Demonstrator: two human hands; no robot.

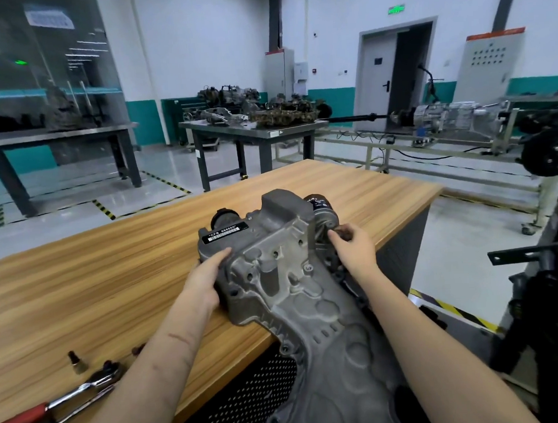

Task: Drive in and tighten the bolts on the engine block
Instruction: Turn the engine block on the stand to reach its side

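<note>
Nearest the camera, both forearms reached forward over the bench [80,289] to the block [275,277], a grey casting that lay with its far end on the wooden top and its near end hanging past the edge toward the person. That overhang probably kept the right flank within reach, though it left the casting poorly supported.

Left hand [206,281] lay against the block's left side, fingers fairly straight and pressed flat below the white label, apparently steadying it against twisting. Right hand [352,249] was at the far right flank, fingertips pinching a small dark piece [342,232] beside a cylindrical fitting; it was most likely a bolt being started by hand, but it was too small and blurred to be sure.

Off to the lower left, a ratchet [70,400] with a red grip lay untouched, with a bit [74,361] standing just beyond it, so wrench tightening seemed not yet begun.

Hidden points: the hole under the right fingertips, the block's right face, and a small dark item behind the left forearm. The ratchet's handle and the block's near end ran out of frame.
</note>
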